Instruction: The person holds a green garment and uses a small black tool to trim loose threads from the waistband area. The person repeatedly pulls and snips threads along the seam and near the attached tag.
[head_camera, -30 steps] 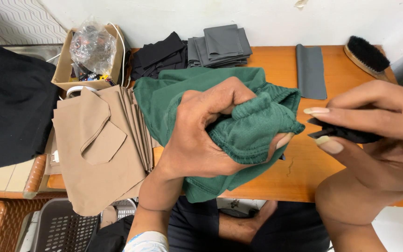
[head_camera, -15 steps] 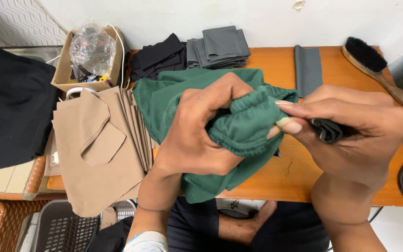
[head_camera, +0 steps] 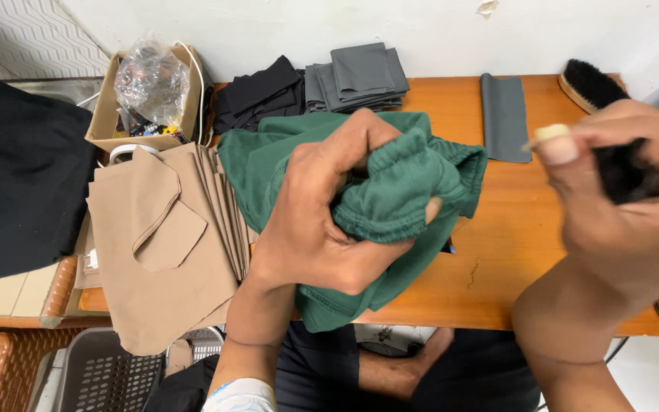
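— What is spreading across the biggest part of your view?

— The orange wooden tabletop [head_camera: 512,252] is carrying nearly everything. On my far left a large black cloth [head_camera: 17,191] is hanging over the side surface, and a stack of tan cut fabric pieces [head_camera: 162,244] is lying just beside the green garment.

— And the green garment itself?

— I am gripping the green garment [head_camera: 390,194] in my left hand [head_camera: 322,221], fingers clenched tight around its bunched ribbed band, while the rest is draping down over the tabletop's near edge.

— What is your right hand doing?

— My right hand [head_camera: 619,206] is hovering apart from the garment, on the right, fingers pinched closed on a small dark scrap [head_camera: 623,172]. It is blurred, so I cannot tell what kind of piece it is.

— Anything smaller behind?

— A cardboard box [head_camera: 108,114] with a crumpled plastic bag is sitting at the back left, then folded black and grey cloth piles [head_camera: 356,76], a single grey strip [head_camera: 505,114], and a brush [head_camera: 589,84] near the wall.
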